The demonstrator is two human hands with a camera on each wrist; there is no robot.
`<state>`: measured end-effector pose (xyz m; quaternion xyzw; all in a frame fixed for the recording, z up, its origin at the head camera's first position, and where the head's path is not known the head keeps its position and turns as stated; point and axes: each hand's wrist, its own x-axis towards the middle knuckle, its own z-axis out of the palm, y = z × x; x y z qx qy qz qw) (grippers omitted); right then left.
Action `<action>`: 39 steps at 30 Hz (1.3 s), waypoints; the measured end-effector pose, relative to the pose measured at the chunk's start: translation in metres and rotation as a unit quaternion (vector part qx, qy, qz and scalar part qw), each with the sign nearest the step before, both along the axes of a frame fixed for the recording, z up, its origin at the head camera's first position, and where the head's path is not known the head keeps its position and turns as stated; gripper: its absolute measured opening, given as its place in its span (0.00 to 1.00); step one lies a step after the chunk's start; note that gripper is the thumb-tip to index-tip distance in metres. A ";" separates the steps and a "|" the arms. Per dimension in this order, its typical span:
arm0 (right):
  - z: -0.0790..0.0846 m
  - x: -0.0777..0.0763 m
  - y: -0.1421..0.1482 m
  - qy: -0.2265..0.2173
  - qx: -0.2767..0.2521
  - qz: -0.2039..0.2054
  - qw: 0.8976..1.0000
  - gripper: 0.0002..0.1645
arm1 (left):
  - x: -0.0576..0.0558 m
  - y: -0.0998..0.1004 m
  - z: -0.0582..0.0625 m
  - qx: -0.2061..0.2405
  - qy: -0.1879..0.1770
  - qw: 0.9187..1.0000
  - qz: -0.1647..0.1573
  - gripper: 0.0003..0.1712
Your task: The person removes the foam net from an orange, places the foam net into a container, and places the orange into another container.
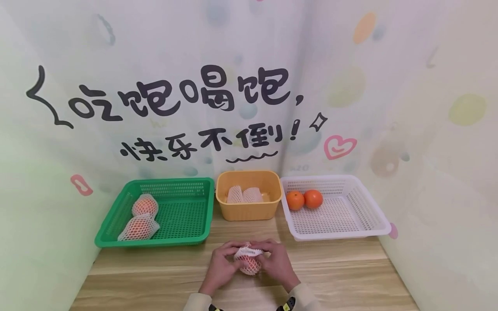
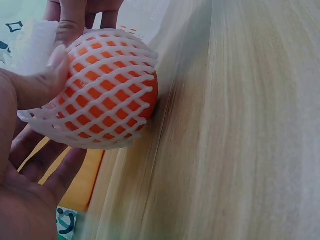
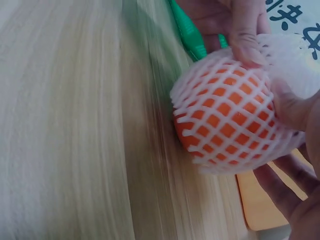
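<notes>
Gripping: from afar I see the left hand (image 1: 222,266) and right hand (image 1: 278,264) pinching the foam net (image 1: 252,252) around an orange fruit (image 1: 251,267).
Orange fruit: before the yellow bin's (image 1: 249,212) front edge.
Green basket (image 1: 183,218): netted fruits (image 1: 145,207) along its left edge.
White basket (image 1: 340,216): bare fruits (image 1: 313,199) near its back-left corner.

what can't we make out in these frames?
Head: most of the held fruit, behind net, left hand and right hand.
Head: floor at the front of the yellow bin, behind its front wall.
Head: rest of the sleeves, cut by the bottom edge.
Right wrist: most of the green basket, cut by the top edge and behind the left hand.
</notes>
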<state>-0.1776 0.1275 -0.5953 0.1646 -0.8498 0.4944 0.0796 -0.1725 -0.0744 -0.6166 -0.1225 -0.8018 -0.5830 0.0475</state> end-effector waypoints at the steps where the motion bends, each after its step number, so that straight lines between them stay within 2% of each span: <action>1: 0.000 0.000 -0.001 0.003 -0.001 -0.005 1.000 0.21 | 0.001 0.000 0.001 0.003 0.003 1.000 0.005 0.14; 5: 0.000 0.001 -0.002 0.013 0.005 -0.006 1.000 0.21 | 0.003 0.000 0.003 0.013 0.017 1.000 0.018 0.11; 7: 0.000 0.001 0.000 0.004 0.017 0.015 1.000 0.22 | 0.003 -0.001 0.003 0.013 0.021 1.000 0.017 0.12; 9: 0.000 0.002 0.002 -0.016 0.030 0.048 0.998 0.28 | 0.003 -0.003 0.002 0.006 0.017 1.000 0.013 0.16; 13: 0.000 0.001 0.009 -0.055 0.056 0.094 0.993 0.36 | 0.005 -0.005 0.000 0.006 -0.028 0.999 -0.025 0.29; 16: 0.000 0.000 0.012 -0.062 0.067 0.089 0.992 0.33 | 0.007 -0.005 -0.003 0.017 -0.056 0.997 -0.052 0.36; 18: -0.001 0.000 0.012 -0.054 0.075 0.080 0.992 0.31 | 0.008 -0.005 -0.005 0.024 -0.053 0.997 -0.056 0.37; 27: 0.002 0.002 0.009 -0.008 0.059 0.042 0.997 0.26 | 0.009 0.003 -0.003 0.027 -0.004 1.000 -0.006 0.22; 32: 0.005 0.002 0.005 0.023 0.044 0.011 0.999 0.29 | 0.010 0.009 0.002 0.037 0.009 0.999 0.017 0.27; 36: 0.007 0.001 0.008 0.023 0.052 0.038 0.998 0.28 | 0.009 0.008 0.003 0.039 0.006 0.999 0.014 0.23; 39: 0.005 0.001 0.013 0.003 0.068 0.067 0.995 0.32 | 0.009 0.003 0.002 0.025 -0.004 1.000 -0.013 0.28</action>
